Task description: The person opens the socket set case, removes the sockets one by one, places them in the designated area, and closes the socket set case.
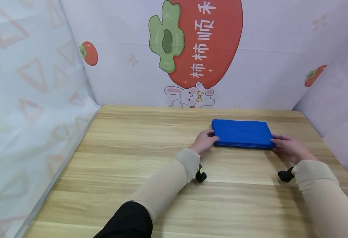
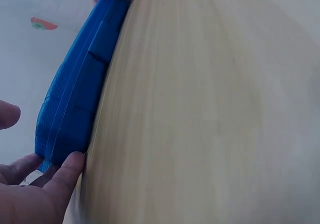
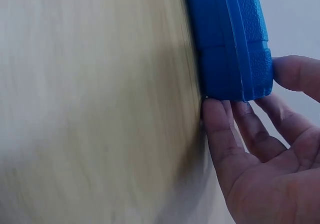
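A flat blue plastic case (image 1: 241, 133) lies on the wooden table toward the back right, one hand at each short end. My left hand (image 1: 204, 142) is at its left end. In the left wrist view, its fingers (image 2: 67, 176) touch the end of the case (image 2: 75, 89), while the thumb stands slightly apart above the top face. My right hand (image 1: 291, 147) holds the right end; in the right wrist view its thumb (image 3: 299, 74) rests on the top face and the fingers are against the end and lower edge. The contents of the case are hidden.
The wooden table (image 1: 126, 158) meets a printed cloth backdrop (image 1: 126, 79) just behind the case. A pale cloth wall (image 1: 28, 99) stands along the left side, another (image 1: 334, 109) along the right. Small black wrist cameras (image 1: 201, 175) hang below both cuffs.
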The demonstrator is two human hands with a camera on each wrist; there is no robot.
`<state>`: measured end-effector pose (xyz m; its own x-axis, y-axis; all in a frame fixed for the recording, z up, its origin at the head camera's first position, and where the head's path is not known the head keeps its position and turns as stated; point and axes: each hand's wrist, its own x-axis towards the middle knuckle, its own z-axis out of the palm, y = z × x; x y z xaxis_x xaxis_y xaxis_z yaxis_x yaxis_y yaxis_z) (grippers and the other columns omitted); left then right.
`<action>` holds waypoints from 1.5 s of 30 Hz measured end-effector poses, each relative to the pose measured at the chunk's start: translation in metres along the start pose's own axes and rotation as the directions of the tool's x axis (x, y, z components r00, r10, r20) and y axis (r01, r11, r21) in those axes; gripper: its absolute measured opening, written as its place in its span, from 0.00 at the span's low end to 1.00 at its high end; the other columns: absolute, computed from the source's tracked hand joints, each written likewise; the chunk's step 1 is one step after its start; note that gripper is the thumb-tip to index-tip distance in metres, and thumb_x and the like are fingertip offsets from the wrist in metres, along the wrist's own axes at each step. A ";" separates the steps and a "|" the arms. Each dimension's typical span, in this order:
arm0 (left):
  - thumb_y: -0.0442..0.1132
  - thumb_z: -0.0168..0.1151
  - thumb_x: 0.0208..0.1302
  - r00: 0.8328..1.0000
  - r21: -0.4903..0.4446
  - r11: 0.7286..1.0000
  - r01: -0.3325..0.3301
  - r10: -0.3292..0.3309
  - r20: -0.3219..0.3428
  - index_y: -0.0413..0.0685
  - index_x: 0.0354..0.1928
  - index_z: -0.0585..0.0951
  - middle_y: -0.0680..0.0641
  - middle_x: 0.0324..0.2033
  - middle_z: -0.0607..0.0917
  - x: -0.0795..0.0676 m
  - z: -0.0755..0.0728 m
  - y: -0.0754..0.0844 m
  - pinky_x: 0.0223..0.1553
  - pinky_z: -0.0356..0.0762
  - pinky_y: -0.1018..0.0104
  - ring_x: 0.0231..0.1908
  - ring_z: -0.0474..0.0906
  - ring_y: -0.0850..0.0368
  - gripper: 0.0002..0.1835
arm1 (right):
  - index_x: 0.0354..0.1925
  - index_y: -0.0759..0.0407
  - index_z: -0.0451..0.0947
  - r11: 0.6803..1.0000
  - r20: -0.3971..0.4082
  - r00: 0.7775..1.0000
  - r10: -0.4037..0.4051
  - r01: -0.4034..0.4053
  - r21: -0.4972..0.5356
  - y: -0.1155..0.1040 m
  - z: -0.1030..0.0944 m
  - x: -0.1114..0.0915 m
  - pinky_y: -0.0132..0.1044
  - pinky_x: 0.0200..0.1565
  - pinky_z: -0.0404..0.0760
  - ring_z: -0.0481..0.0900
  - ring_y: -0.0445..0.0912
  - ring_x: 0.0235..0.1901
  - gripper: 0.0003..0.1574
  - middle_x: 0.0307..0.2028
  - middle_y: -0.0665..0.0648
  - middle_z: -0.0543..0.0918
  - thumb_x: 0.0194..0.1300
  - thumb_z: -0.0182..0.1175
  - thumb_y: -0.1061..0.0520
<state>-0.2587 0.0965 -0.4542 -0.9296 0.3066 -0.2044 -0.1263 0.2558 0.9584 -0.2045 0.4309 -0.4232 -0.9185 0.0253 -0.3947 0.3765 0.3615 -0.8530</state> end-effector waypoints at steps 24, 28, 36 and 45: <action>0.34 0.52 0.78 1.000 0.186 0.982 0.021 -0.020 -0.010 0.39 0.79 0.57 0.35 0.72 0.68 -0.017 -0.071 -0.003 0.62 0.75 0.51 0.66 0.71 0.43 0.32 | 0.78 0.76 0.44 0.999 0.047 0.998 -0.043 0.043 -0.008 -0.031 0.078 0.005 0.31 0.52 0.82 0.77 0.28 0.41 0.43 0.76 0.79 0.52 0.83 0.49 0.52; 0.32 0.50 0.78 0.999 0.201 0.979 0.032 -0.028 -0.020 0.37 0.79 0.56 0.34 0.74 0.66 -0.020 -0.087 -0.004 0.64 0.72 0.48 0.68 0.68 0.42 0.32 | 0.77 0.77 0.48 0.995 0.039 0.997 -0.065 0.068 -0.069 -0.037 0.094 0.007 0.34 0.55 0.81 0.79 0.43 0.53 0.43 0.74 0.79 0.56 0.82 0.51 0.51; 0.30 0.49 0.76 0.999 0.228 0.973 0.040 -0.035 -0.027 0.38 0.80 0.53 0.33 0.76 0.59 -0.030 -0.112 -0.008 0.71 0.63 0.48 0.74 0.60 0.40 0.34 | 0.78 0.75 0.49 0.992 0.053 0.995 -0.083 0.087 -0.092 -0.043 0.120 0.012 0.49 0.64 0.75 0.68 0.65 0.68 0.41 0.75 0.77 0.56 0.83 0.50 0.52; 0.44 0.68 0.71 0.999 0.540 0.841 -0.011 0.029 -0.024 0.43 0.81 0.53 0.35 0.77 0.56 -0.034 -0.128 0.009 0.71 0.63 0.45 0.72 0.60 0.40 0.46 | 0.79 0.75 0.43 0.989 0.088 0.988 -0.125 0.131 -0.065 -0.049 0.134 0.008 0.56 0.69 0.67 0.61 0.66 0.72 0.42 0.76 0.78 0.51 0.82 0.49 0.55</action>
<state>-0.2725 -0.0290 -0.4127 -0.9410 0.2916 -0.1715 0.0913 0.7072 0.7011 -0.2144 0.2884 -0.4307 -0.9439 -0.1024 -0.3138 0.2446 0.4215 -0.8732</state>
